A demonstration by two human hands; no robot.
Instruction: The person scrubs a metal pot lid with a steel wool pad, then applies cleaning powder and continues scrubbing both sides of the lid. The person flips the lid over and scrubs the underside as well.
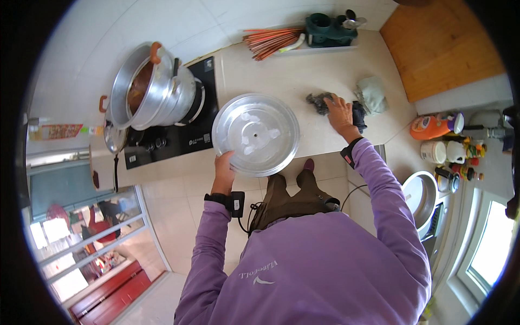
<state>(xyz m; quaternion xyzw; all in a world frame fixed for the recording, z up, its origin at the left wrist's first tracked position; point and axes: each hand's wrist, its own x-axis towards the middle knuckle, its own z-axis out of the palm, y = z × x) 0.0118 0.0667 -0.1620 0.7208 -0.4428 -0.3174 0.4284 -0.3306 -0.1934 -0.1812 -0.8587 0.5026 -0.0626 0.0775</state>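
My left hand (224, 164) grips the near-left rim of a round aluminium pot lid (268, 152). Pale patches lie around a small dark hole at the lid's middle. The lid is above the front edge of the countertop, beside the hob. Over on the right, the fingertips of my right hand (340, 113) touch a steel wool scourer (318, 102) on the counter; whether they grip it is not clear. A dark cloth (359, 115) lies right beside that hand, against a pale grey-green cloth (371, 95).
A large aluminium pot (162, 101) with reddish-brown contents stands on the black hob (209, 81). Chopsticks (272, 42) and a green utensil holder (321, 30) lie along the wall. A wooden board (443, 48), an orange detergent bottle (432, 126) and a metal basin (432, 195) are at the right.
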